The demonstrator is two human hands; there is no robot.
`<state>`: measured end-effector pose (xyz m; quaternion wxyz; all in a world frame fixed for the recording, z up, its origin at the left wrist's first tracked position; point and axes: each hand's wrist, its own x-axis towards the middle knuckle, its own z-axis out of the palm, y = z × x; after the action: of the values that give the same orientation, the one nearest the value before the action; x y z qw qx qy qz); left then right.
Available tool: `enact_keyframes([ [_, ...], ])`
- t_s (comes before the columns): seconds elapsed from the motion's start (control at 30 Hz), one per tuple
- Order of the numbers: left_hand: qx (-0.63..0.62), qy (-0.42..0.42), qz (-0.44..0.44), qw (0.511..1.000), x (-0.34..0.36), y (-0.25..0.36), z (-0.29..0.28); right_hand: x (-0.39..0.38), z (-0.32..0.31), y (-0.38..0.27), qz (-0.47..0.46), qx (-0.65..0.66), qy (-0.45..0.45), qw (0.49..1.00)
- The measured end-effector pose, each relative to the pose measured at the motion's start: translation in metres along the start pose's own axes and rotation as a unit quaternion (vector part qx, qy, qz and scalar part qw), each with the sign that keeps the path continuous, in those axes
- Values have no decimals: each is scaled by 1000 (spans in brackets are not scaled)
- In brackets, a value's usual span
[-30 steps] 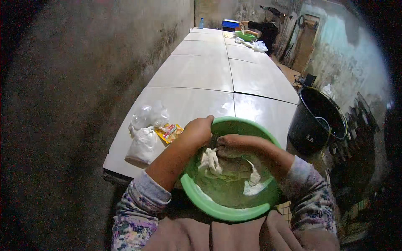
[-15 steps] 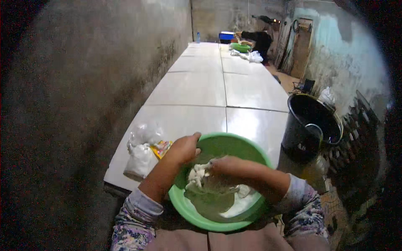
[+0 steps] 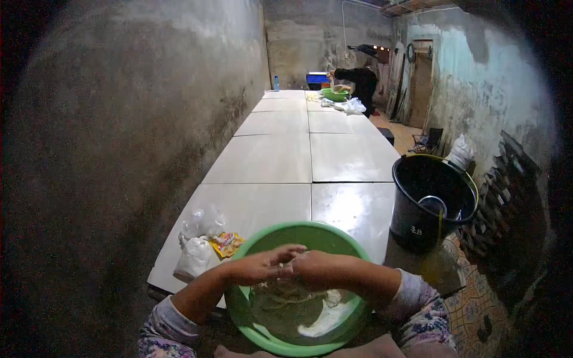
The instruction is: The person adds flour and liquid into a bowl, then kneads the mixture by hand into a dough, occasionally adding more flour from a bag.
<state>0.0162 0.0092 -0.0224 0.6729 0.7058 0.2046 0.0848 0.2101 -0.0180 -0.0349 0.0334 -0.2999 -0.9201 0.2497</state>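
Together, left hand and right hand meet over a green bowl

The left hand is loosely spread, its fingers stretched toward the right hand and touching it at the tips. The right hand bends inward from its wrist; its fingers are mostly hidden, so whether they are clenched, or grasp some of the dough, I cannot tell.

Directly beneath both hands sits the bowl, close to the person's body. Inside it, below the hands, lies pale dough, partly covered by them. Nearer the body than the right hand, a curved white patch of what looks like flour shows against the bowl's inside.

To the left of the left hand, a bag of white powder stands on the white table. A yellow packet lies just beyond that hand, between the bag and the bowl, with a clear plastic bag behind it.

Beyond the right hand, off to its right, is a black bucket. Far ahead of both hands, a co-worker in dark clothes leans over another green bowl, near a blue crate.
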Motion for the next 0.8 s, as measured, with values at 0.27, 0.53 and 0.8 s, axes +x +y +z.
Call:
enact_keyframes([
  [0.27, 99, -72, -26, 992, -8, -9, 6, -21, -34, -43, 15, 21, -3, 1000],
  [0.53, 182, -139, -19, 973, 0, -46, 4, -23, -19, -32, -86, -63, 32, 994],
  [0.8, -224, -72, -237, 943, 3, 0, 31, -21, -27, -26, -83, -25, 65, 994],
])
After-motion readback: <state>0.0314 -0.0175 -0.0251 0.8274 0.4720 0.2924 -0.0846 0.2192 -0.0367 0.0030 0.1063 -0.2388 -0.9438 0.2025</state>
